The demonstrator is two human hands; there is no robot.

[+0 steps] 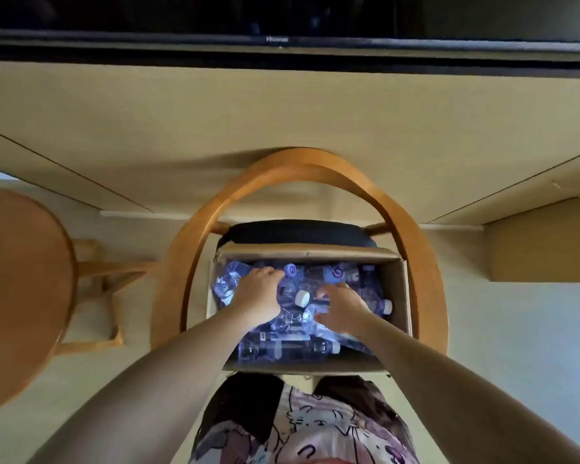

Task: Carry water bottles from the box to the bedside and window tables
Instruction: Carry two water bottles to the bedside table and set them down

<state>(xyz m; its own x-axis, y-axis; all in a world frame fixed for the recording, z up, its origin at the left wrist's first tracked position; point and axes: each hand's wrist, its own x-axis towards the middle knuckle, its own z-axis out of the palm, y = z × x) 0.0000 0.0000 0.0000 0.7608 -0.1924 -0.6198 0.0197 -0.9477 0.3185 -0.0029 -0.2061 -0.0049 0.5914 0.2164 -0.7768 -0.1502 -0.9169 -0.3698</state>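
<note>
Reaching into one box of bottles: two hands, left hand, right hand.

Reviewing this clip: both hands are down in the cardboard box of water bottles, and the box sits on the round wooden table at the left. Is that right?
Not quite. In the head view the cardboard box sits on the seat of the wooden chair, not the round wooden table. The rest holds: the left hand and right hand are both down among the water bottles.

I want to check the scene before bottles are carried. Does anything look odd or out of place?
The box sits on a chair seat, not the floor, and the bottles lie jumbled in it. No spill or damage shows.
</note>
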